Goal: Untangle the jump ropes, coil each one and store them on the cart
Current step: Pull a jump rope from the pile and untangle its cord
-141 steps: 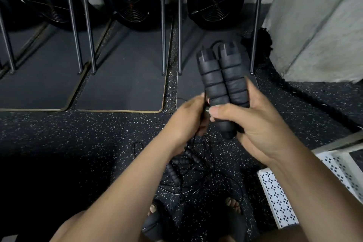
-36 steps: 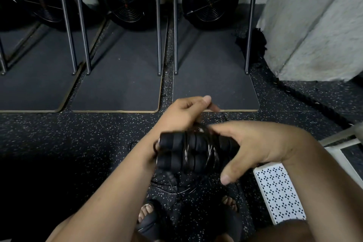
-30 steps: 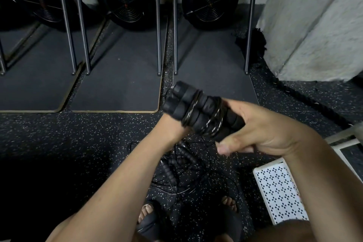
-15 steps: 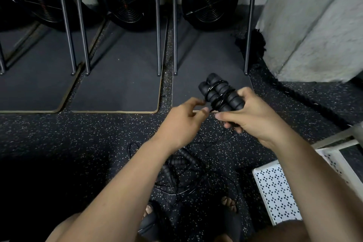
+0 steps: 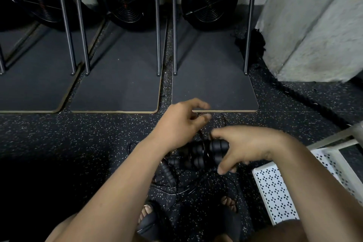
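Two foam handles point(image 5: 204, 153) clamped in the right hand point(image 5: 249, 147); left hand point(image 5: 180, 124) pinches the cord point(image 5: 225, 120). Looks light, floppy; steer from the handles.

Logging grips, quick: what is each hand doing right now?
Left hand: curled, blurred; cannot tell.
Right hand: holds the paired rope handles.

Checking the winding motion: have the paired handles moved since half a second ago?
Yes. The handles came down toward the person, from over the front edge of the mat to the speckled floor below it.
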